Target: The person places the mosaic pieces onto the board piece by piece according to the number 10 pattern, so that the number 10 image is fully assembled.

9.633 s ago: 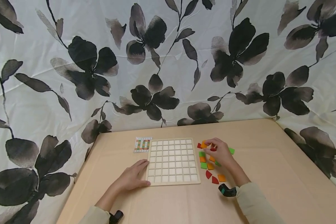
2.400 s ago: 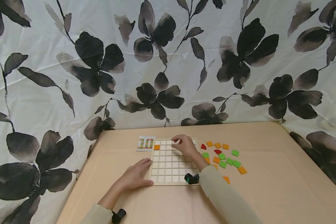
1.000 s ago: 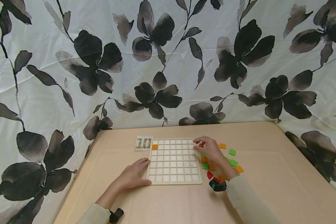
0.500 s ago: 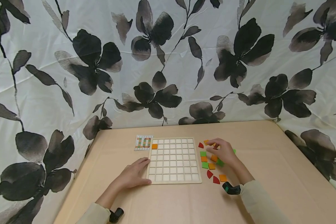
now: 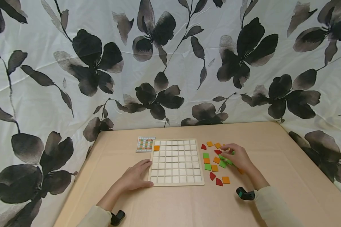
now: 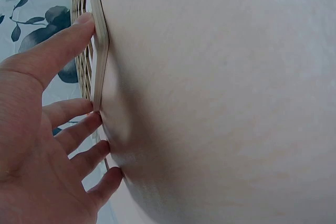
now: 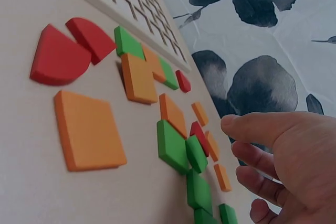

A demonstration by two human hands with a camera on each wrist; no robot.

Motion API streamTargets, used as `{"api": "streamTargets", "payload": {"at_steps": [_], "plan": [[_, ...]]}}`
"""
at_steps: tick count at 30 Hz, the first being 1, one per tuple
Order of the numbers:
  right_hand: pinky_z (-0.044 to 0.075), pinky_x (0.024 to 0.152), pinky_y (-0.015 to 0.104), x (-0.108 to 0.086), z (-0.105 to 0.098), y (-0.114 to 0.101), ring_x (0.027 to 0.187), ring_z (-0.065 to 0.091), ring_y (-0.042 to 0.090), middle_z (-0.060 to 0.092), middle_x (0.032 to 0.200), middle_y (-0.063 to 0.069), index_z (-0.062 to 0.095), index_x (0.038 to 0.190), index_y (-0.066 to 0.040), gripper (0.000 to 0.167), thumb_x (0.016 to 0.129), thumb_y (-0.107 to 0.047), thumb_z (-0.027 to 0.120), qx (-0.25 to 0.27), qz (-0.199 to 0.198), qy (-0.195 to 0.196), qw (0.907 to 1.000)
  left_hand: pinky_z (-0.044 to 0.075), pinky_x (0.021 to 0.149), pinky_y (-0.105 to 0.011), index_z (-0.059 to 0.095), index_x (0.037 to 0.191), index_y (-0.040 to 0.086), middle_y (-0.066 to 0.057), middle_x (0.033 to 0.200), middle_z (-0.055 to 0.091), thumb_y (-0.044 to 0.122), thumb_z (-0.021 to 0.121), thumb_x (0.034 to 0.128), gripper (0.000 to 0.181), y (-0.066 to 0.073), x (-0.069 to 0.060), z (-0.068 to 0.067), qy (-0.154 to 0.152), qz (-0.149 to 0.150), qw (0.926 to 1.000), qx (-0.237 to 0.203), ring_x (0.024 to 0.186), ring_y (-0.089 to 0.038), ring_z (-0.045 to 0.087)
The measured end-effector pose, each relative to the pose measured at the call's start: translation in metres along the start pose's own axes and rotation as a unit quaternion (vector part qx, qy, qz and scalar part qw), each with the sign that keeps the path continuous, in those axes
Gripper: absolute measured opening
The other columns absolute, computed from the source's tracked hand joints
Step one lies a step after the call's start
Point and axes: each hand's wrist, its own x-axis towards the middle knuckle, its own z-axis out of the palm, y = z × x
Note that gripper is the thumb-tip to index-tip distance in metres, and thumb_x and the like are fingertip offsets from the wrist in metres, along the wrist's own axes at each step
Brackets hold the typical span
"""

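Observation:
A pale wooden grid board (image 5: 176,168) lies on the table, one orange square tile (image 5: 157,148) in its upper-left cell. The left hand (image 5: 134,176) rests at the board's left edge; in the left wrist view its thumb and fingertips touch the frame (image 6: 100,51). Right of the board are loose orange, green and red tiles. The right hand (image 5: 238,156) hovers over their far right part, thumb close to a green tile (image 5: 221,156). In the right wrist view, the right hand's thumb and loosely bent fingers stand apart, nothing visible between them. A green tile (image 7: 196,153) there looks tilted against its neighbours.
A small card with a coloured grid pattern (image 5: 145,144) lies at the board's upper-left corner. Red quarter-round tiles (image 5: 212,176) and an orange square (image 5: 225,180) lie nearest the front. A flowered cloth (image 5: 159,63) hangs behind the table (image 5: 170,208).
The right hand has moved from above the board rightwards over the loose tiles. Since the oldest frame, an orange tile has appeared in the board's upper-left cell. The left hand stays at the board's edge.

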Motion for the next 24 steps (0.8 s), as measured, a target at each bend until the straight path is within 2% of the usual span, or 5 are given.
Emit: {"api": "streamTargets", "payload": {"at_steps": [4, 12, 15, 24], "plan": [[0.046, 0.067, 0.022, 0.000, -0.001, 0.007, 0.089, 0.052, 0.023, 0.065, 0.108, 0.013, 0.071, 0.111, -0.006, 0.027, 0.086, -0.015, 0.073, -0.013, -0.002, -0.009, 0.9999, 0.036, 0.103, -0.061, 0.045, 0.144, 0.012, -0.005, 0.153, 0.039, 0.047, 0.080, 0.0734, 0.086, 0.000, -0.001, 0.000, 0.000, -0.002, 1.0000, 0.002, 0.142, -0.029, 0.037], [0.046, 0.075, 0.029, -0.001, 0.004, 0.015, 0.087, 0.051, 0.023, 0.065, 0.109, 0.013, 0.071, 0.109, -0.007, 0.026, 0.083, -0.010, 0.073, -0.035, -0.008, -0.024, 0.9991, 0.036, 0.103, -0.061, 0.045, 0.145, 0.012, -0.006, 0.153, 0.039, 0.046, 0.080, 0.0736, 0.086, -0.001, -0.001, 0.001, -0.001, -0.002, 1.0000, -0.001, 0.142, -0.029, 0.037], [0.046, 0.073, 0.029, -0.001, 0.006, 0.018, 0.085, 0.050, 0.023, 0.065, 0.107, 0.013, 0.071, 0.109, -0.005, 0.026, 0.083, -0.008, 0.073, -0.042, -0.018, -0.024, 0.9987, 0.036, 0.103, -0.061, 0.045, 0.144, 0.012, -0.005, 0.153, 0.039, 0.046, 0.080, 0.0734, 0.086, 0.000, -0.001, 0.000, -0.001, -0.002, 1.0000, -0.001, 0.141, -0.029, 0.038], [0.042, 0.069, 0.029, 0.004, 0.009, 0.018, 0.082, 0.048, 0.021, 0.061, 0.094, 0.006, 0.072, 0.107, -0.007, 0.025, 0.082, -0.008, 0.074, -0.069, -0.014, -0.033, 0.9970, 0.037, 0.101, -0.062, 0.046, 0.144, 0.012, -0.006, 0.153, 0.040, 0.049, 0.080, 0.0728, 0.087, 0.000, 0.000, 0.000, -0.001, 0.003, 1.0000, 0.007, 0.141, -0.029, 0.038]]}}
